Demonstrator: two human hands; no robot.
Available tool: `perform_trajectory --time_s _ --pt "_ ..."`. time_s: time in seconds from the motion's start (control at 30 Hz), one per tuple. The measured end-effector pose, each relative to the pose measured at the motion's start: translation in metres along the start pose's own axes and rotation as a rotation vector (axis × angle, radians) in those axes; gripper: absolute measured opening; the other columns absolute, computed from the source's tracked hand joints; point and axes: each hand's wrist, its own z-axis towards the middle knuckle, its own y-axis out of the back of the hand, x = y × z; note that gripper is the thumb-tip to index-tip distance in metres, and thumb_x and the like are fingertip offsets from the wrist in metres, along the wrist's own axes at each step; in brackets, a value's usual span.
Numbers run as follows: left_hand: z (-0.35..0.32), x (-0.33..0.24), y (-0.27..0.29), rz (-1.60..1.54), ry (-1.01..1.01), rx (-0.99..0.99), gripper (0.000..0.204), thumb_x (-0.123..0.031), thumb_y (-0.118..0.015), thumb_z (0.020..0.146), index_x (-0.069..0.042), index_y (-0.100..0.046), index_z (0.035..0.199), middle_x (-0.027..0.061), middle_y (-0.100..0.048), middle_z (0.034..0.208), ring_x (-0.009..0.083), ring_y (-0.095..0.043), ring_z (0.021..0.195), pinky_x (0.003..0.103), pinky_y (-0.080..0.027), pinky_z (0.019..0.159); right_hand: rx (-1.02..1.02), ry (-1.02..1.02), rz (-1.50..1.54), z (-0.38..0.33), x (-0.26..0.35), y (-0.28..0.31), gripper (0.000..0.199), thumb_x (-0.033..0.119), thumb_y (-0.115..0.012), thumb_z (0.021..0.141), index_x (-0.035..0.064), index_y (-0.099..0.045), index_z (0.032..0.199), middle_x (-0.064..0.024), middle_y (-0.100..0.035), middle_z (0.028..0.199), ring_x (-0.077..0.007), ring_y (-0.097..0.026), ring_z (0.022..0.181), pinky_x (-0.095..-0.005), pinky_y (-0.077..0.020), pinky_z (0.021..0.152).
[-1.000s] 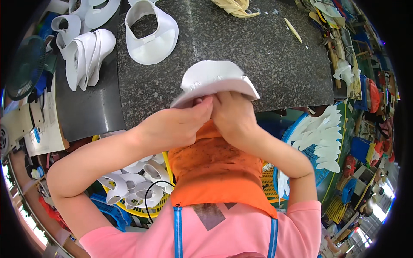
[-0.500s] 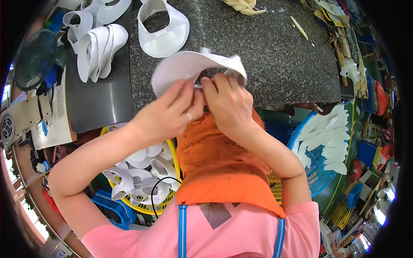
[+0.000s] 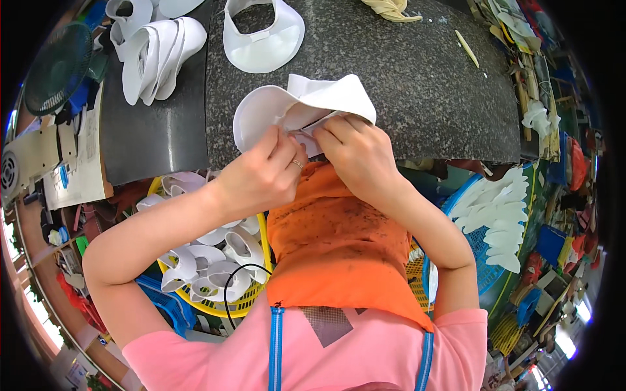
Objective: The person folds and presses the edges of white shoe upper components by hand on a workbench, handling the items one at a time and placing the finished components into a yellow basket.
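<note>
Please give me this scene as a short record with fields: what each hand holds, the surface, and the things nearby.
left hand: grip on white visor piece, near edge
right hand: pinching the same piece
surface: dark speckled stone table
on table: finished white visor, stack of visors
left, below: yellow basket of white pieces
right, below: blue basket of flat white cutouts

A speckled granite worktop carries a white visor piece and a small stick.

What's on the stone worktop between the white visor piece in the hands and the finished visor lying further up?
Nothing: in the head view, only bare speckled worktop separates the held visor piece from the finished visor.
</note>
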Motion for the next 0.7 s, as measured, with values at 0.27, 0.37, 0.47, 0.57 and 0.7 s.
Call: perform_trajectory --time_s 0.27,0.37,0.47,0.57,0.7 --pt "-0.004 0.046 0.008 0.02 -0.157 -0.028 0.039 -0.016 -0.06 0.073 0.005 -0.068 0.105 0.0152 -0.064 0.102 0.0297 -0.061 0.107 0.04 -0.047 0.099 -0.034 -0.012 -0.069 0.006 0.002 -0.002 0.005 0.01 -0.063 0.07 0.007 -0.059 0.073 -0.005 -0.056 0.081 -0.0229 -0.06 0.079 -0.0322 -0.0513 0.069" --pt "-0.011 0.02 0.001 -0.113 -0.081 -0.033 0.037 -0.016 -0.06 0.075 0.004 -0.067 0.106 0.0157 -0.064 0.103 0.0309 -0.062 0.107 0.043 -0.047 0.101 -0.043 -0.094 -0.039 0.016 -0.001 -0.002 0.007 0.012 -0.064 0.071 0.0079 -0.059 0.074 -0.0038 -0.054 0.08 -0.0234 -0.058 0.076 -0.0324 -0.0507 0.068" --pt "-0.011 -0.007 -0.008 -0.132 0.109 -0.028 0.035 -0.015 -0.061 0.076 0.003 -0.067 0.106 0.0172 -0.064 0.104 0.0322 -0.062 0.105 0.045 -0.048 0.1 -0.141 0.051 0.078 0.011 -0.007 -0.001 0.008 0.013 -0.065 0.072 0.0088 -0.059 0.075 -0.0032 -0.053 0.079 -0.0235 -0.058 0.074 -0.0331 -0.0496 0.067" --pt "-0.008 -0.007 -0.009 -0.229 0.268 -0.034 0.032 -0.013 -0.062 0.077 0.002 -0.067 0.105 0.0176 -0.063 0.106 0.0335 -0.062 0.107 0.046 -0.049 0.099 -0.231 0.305 0.134 0.003 -0.014 0.003 0.007 0.014 -0.066 0.075 0.0102 -0.06 0.077 -0.003 -0.052 0.08 -0.0228 -0.058 0.074 -0.0341 -0.0478 0.064" --pt "0.009 -0.008 -0.013 -0.256 0.273 -0.179 0.025 -0.013 -0.063 0.079 0.0 -0.069 0.1 0.0173 -0.062 0.109 0.0336 -0.061 0.109 0.047 -0.048 0.1 -0.005 0.048 0.029 0.014 -0.006 0.025 0.015 0.018 -0.069 0.076 0.0083 -0.06 0.082 -0.0061 -0.054 0.082 -0.023 -0.058 0.075 -0.0341 -0.0476 0.066"
